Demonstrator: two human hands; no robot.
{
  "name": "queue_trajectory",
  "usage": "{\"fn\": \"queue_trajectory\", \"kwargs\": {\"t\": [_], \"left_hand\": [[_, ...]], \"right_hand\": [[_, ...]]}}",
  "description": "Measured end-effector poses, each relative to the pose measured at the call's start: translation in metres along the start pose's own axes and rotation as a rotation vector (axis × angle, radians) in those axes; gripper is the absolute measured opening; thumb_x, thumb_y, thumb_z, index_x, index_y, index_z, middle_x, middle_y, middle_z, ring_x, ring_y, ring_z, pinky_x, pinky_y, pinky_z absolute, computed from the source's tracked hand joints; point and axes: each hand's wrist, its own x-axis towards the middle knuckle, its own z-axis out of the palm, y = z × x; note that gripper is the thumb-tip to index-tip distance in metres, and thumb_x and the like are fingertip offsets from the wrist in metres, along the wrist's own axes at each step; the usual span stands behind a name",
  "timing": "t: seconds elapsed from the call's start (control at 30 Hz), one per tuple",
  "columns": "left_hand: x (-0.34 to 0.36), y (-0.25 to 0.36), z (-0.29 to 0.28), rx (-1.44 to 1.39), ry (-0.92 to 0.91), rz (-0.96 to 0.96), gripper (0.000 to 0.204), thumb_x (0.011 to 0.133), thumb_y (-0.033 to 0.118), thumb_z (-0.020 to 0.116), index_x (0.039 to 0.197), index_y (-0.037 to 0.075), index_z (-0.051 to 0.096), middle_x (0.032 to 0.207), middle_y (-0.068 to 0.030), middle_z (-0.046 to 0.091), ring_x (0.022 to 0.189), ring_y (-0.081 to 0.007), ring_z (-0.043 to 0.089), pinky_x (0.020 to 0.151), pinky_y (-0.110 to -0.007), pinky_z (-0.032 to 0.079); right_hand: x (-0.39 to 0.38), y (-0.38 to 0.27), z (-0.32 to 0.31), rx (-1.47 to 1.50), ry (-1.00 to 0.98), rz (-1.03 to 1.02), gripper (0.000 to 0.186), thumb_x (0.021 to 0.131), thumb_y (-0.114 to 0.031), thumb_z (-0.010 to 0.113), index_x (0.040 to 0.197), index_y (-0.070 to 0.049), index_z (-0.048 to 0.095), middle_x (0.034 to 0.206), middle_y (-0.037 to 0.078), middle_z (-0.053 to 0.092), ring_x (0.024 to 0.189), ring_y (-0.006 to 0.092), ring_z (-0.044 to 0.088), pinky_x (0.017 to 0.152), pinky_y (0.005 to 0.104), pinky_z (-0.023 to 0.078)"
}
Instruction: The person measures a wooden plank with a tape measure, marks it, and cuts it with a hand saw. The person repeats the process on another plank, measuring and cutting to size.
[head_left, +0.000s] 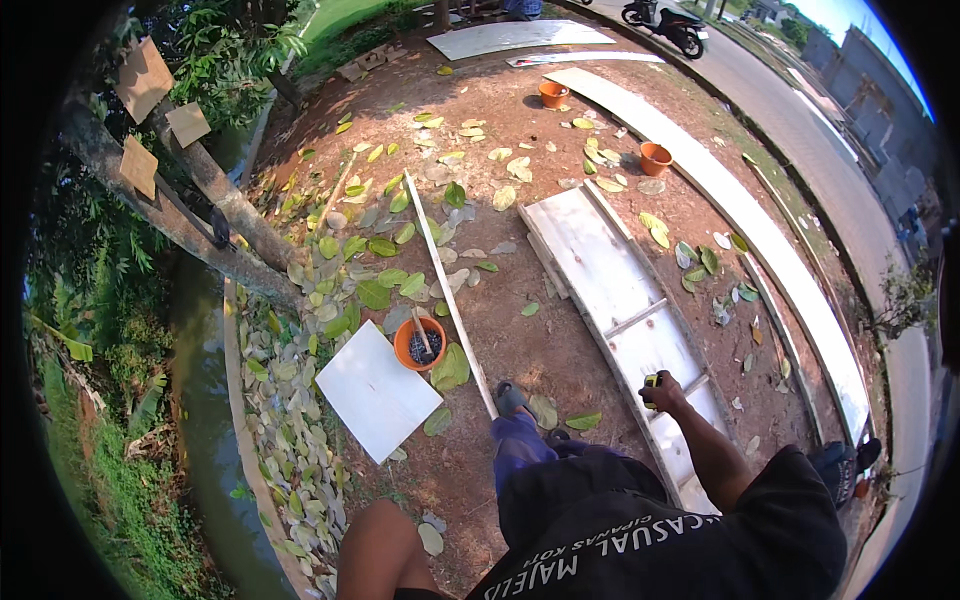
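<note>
My right hand (pixel 662 392) is closed round a yellow and black tape measure (pixel 653 384). It hangs over a long narrow panel (pixel 590 245), white-faced with a wooden frame and cross battens, lying on the ground to my right. Whether the tape is drawn out is too small to tell. At the lower edge a bent bare limb, apparently my left arm, shows; my left hand is out of sight. In front of my feet a thin wooden batten (pixel 433 250) lies lengthwise. Left of it rests a white square board (pixel 375 392), touching an orange bucket (pixel 420 343) holding dark bits and a wooden-handled tool.
Leaves lie scattered over the brown soil. A long white board (pixel 740 200) curves along the right, near two orange pots (pixel 655 158). More white sheets (pixel 520 39) lie at the back. A leaning tree trunk (pixel 180 235) and a water channel (pixel 205 400) border the left; a motorbike (pixel 668 25) stands on the road.
</note>
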Motion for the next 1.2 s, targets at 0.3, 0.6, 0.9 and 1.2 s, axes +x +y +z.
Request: {"fn": "queue_trajectory", "kwargs": {"t": [0.3, 0.6, 0.9, 1.2], "left_hand": [[0.020, -0.003, 0.013, -0.502, -0.135, -0.042, 0.028, 0.079, 0.001, 0.077, 0.071, 0.015, 0.054, 0.069, 0.0095, 0.051, 0.055, -0.0036, 0.046, 0.040, -0.020, 0.029], [0.012, -0.003, 0.046, -1.462, -0.039, -0.161, 0.027, 0.071, 0.001, 0.078, 0.067, 0.017, 0.056, 0.060, 0.0108, 0.049, 0.052, -0.0021, 0.048, 0.037, -0.021, 0.029], [0.008, 0.004, 0.001, -1.729, -0.053, -0.392, 0.025, 0.073, -0.002, 0.072, 0.064, 0.014, 0.056, 0.059, 0.0077, 0.050, 0.051, -0.0048, 0.049, 0.041, -0.023, 0.033], [-0.031, -0.078, 0.001, -1.663, -0.107, -0.482, 0.015, 0.083, 0.010, 0.069, 0.094, 0.014, 0.059, 0.060, 0.0073, 0.057, 0.045, -0.0044, 0.052, 0.044, -0.025, 0.034]], "right_hand": [[-0.233, 0.297, 0.101, -0.037, 0.233, 0.499, 0.075, 0.069, -0.037, 0.089, 0.122, 0.007, 0.058, 0.109, 0.025, 0.073, 0.100, 0.0371, 0.073, 0.082, 0.0448, 0.061], [-0.406, 0.236, 0.317, 0.699, 0.644, 0.907, 0.073, 0.072, -0.044, 0.084, 0.123, 0.003, 0.059, 0.119, 0.027, 0.070, 0.110, 0.0382, 0.070, 0.093, 0.0462, 0.055], [-0.607, 0.070, 0.732, 0.946, 0.228, 1.277, 0.078, 0.072, -0.047, 0.086, 0.122, 0.009, 0.064, 0.123, 0.030, 0.068, 0.120, 0.0402, 0.067, 0.099, 0.0483, 0.054], [-0.668, 0.065, 0.612, 0.662, 0.170, 1.380, 0.070, 0.072, -0.043, 0.083, 0.117, 0.008, 0.069, 0.116, 0.031, 0.071, 0.114, 0.0417, 0.069, 0.094, 0.0467, 0.055]]}}
